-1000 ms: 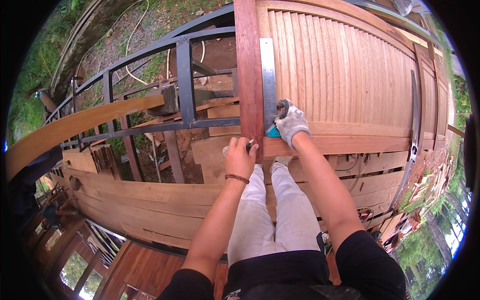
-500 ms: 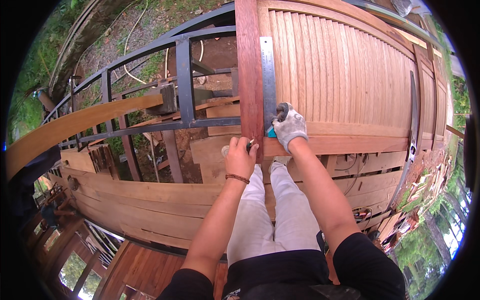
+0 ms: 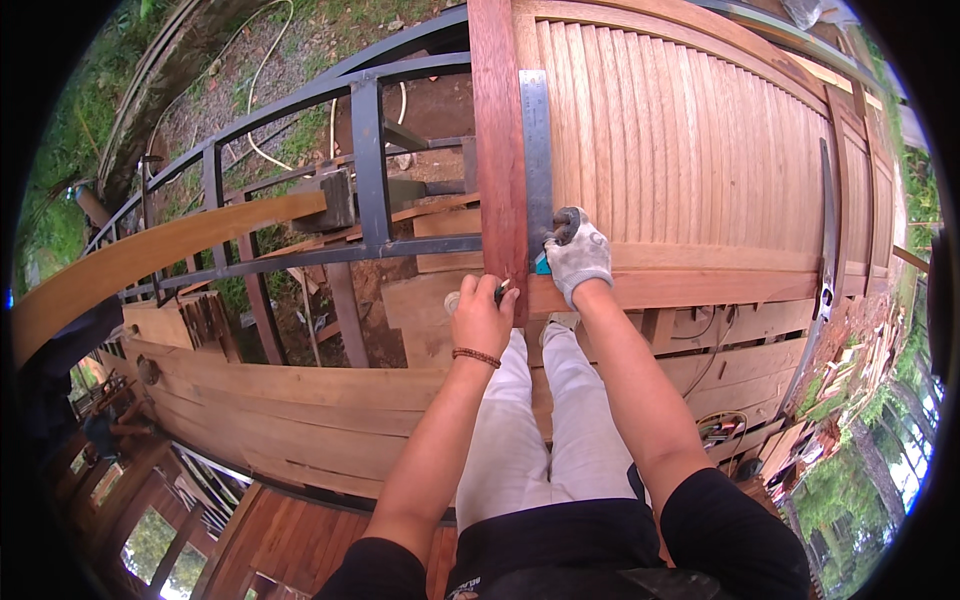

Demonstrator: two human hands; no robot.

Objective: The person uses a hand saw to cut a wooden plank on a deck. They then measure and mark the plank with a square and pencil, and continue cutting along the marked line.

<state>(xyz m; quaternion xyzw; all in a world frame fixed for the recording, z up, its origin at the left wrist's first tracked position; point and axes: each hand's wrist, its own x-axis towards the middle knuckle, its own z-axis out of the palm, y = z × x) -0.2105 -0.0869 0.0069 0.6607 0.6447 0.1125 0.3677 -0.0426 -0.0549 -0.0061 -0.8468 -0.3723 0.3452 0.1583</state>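
My bare left hand (image 3: 483,318) is closed on a small dark pen-like item with a pale tip (image 3: 500,291), at the lower end of an upright dark red board (image 3: 497,140). Beside that board lies a metal square (image 3: 535,120) with a teal stock, along the left edge of a louvered wooden panel (image 3: 670,140). My gloved right hand (image 3: 580,255) grips the square near its stock, fingers curled. The panel's lower rail (image 3: 680,287) runs right from under that hand.
A grey metal frame (image 3: 372,150) is at the left, crossed by a long tan plank (image 3: 170,245). Planks (image 3: 280,400) form a deck around my legs. A long metal tool (image 3: 828,220) lies at the panel's right. A partly hidden person (image 3: 105,425) is at the far lower left.
My gloved hand and the square have shifted very slightly upward in view along the board's edge. My left hand stays at the board's lower end.
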